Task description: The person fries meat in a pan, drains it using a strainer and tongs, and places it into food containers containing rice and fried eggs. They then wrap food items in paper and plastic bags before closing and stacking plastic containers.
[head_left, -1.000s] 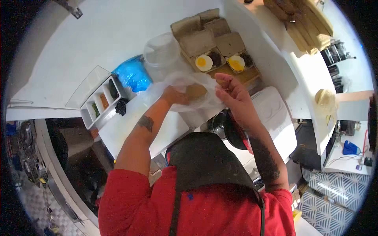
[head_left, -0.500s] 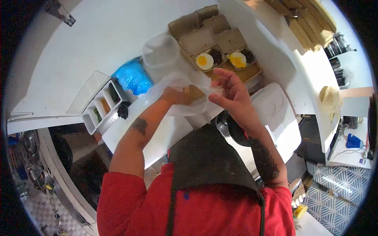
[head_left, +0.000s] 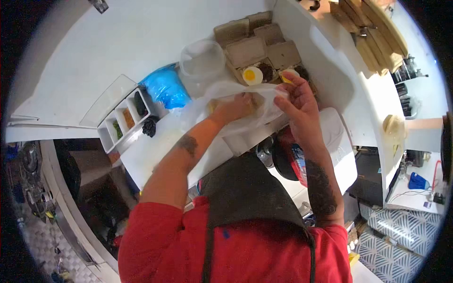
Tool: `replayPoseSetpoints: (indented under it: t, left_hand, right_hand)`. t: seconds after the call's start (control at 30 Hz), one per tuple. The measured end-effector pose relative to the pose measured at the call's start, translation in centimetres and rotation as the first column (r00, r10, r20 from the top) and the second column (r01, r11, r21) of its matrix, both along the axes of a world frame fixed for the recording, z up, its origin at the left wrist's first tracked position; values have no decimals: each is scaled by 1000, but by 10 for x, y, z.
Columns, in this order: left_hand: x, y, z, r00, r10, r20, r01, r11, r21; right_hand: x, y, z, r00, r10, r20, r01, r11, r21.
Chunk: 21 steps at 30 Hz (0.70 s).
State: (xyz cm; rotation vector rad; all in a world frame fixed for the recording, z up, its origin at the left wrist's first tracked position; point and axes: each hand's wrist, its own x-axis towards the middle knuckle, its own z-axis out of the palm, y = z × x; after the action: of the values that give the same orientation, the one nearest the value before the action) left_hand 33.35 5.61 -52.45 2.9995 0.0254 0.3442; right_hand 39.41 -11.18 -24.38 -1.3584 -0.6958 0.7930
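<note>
A translucent plastic bag (head_left: 269, 101) spreads over the counter in front of me. My right hand (head_left: 302, 101) pinches its right edge between thumb and fingers. My left hand (head_left: 232, 109) reaches into the bag, its fingers blurred behind the plastic, so their grip is unclear. Beside and under that hand, a brown, cardboard-coloured thing (head_left: 216, 105) shows through the film. Just beyond the bag, open brown takeaway boxes (head_left: 245, 51) hold dark food topped with a fried egg (head_left: 252, 76); the second egg (head_left: 289, 75) is partly behind my right hand.
A clear plastic tub (head_left: 203, 59) and a blue plastic bag (head_left: 166, 87) stand left of the boxes. Nearby is a white compartment tray (head_left: 110, 137) of garnishes. A white lidded container (head_left: 342, 141) is at right, below a shelf holding stacked brown cardboard (head_left: 377, 35).
My left hand has moved right, further into the bag, and the bag has spread wider. My right hand has shifted right with the bag's edge. The camera view has shifted slightly.
</note>
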Motion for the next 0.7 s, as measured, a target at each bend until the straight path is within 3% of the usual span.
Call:
replayPoseSetpoints:
  t: [0.07, 0.1, 0.17, 0.27, 0.37, 0.4, 0.43, 0.5, 0.57, 0.6, 0.63, 0.67, 0.7]
  left_hand:
    - [16, 0, -1, 998, 36, -55, -36, 999, 9]
    - [22, 0, -2, 982, 116, -151, -143, 972, -185]
    - [20, -1, 1, 950, 181, -253, -270, 884, -382]
    - [-28, 0, 10, 951, 178, -252, -276, 855, -439]
    - [-69, 1, 69, 958, 90, -274, -214, 858, -467]
    - [-83, -1, 109, 915, 30, -402, -232, 855, -464]
    - [-97, -3, 150, 852, -31, -522, -248, 855, -455]
    - [-137, -4, 200, 862, -224, -455, -150, 744, -651]
    - [-153, -1, 239, 876, -351, -331, -15, 666, -746]
    - [-144, -9, 271, 890, -274, -365, 4, 805, -594]
    - [-103, -8, 319, 907, -363, -213, 192, 808, -557]
    - [-94, -16, 361, 890, -443, -109, 331, 791, -515]
    - [-99, -22, 390, 862, -505, -50, 422, 767, -483]
  right_hand:
    - [1, -2, 4, 999, -32, 12, 32, 999, 8]
    - [1, -6, 6, 999, -43, 19, 43, 999, -4]
    - [3, -12, 7, 996, -60, 71, 61, 998, -21]
    - [6, -23, 3, 974, -84, 210, 95, 995, -43]
    - [6, -42, 13, 902, -124, 415, 161, 985, -56]
    - [7, -54, 21, 848, -122, 516, 179, 982, -62]
    - [7, -68, 30, 776, -124, 618, 208, 976, -66]
    - [15, -108, 44, 557, -29, 830, 164, 984, -76]
    - [14, -142, 106, 468, 60, 882, 106, 987, -123]
    - [12, -154, 144, 254, 83, 964, 153, 980, -124]
    - [11, -167, 180, 89, 68, 994, 198, 977, -84]
    - [6, -179, 214, -30, 31, 999, 278, 960, -22]
    - [1, -194, 250, -227, 49, 973, 328, 944, 29]
